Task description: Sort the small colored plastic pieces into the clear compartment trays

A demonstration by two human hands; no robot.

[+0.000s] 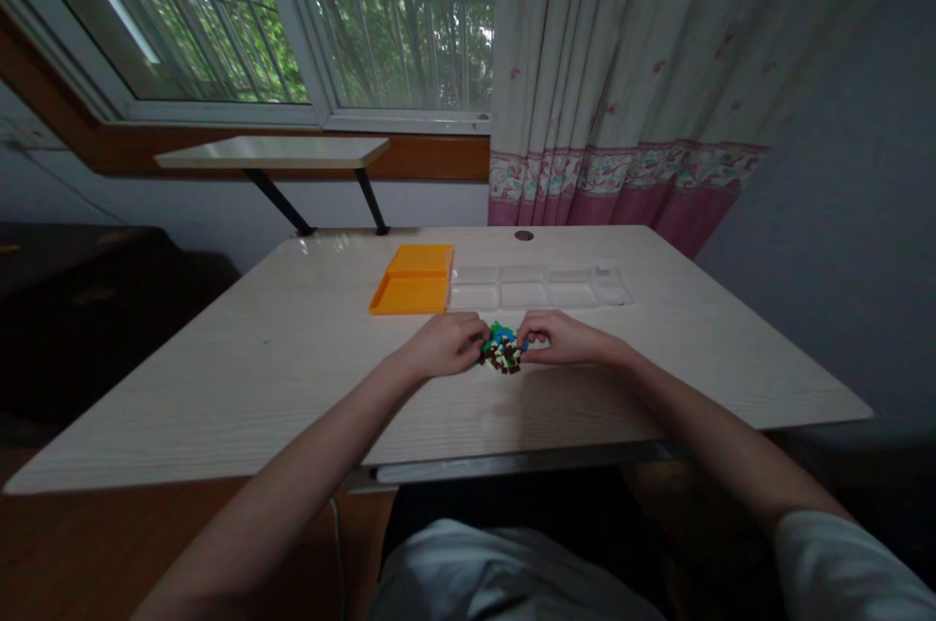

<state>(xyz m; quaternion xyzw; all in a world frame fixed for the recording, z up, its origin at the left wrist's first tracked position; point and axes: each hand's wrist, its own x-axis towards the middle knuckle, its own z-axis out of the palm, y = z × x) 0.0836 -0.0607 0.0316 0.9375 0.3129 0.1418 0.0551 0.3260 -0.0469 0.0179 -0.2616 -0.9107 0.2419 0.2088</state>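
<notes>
A small heap of tiny coloured pieces (501,349), green, blue, dark red and brown, lies on the pale wooden table (292,348). My left hand (444,345) rests curled against the heap's left side, fingertips touching it. My right hand (560,337) is curled against its right side, thumb and fingers pinched at the edge of the pieces. What either hand holds, if anything, is too small to make out.
Behind the heap lie an orange lid or tray (414,280) and a clear divided plastic box (537,288). A small shelf on black brackets (274,153) stands under the window. A patterned curtain (621,65) hangs at the back right. A dark cabinet (73,309) stands left.
</notes>
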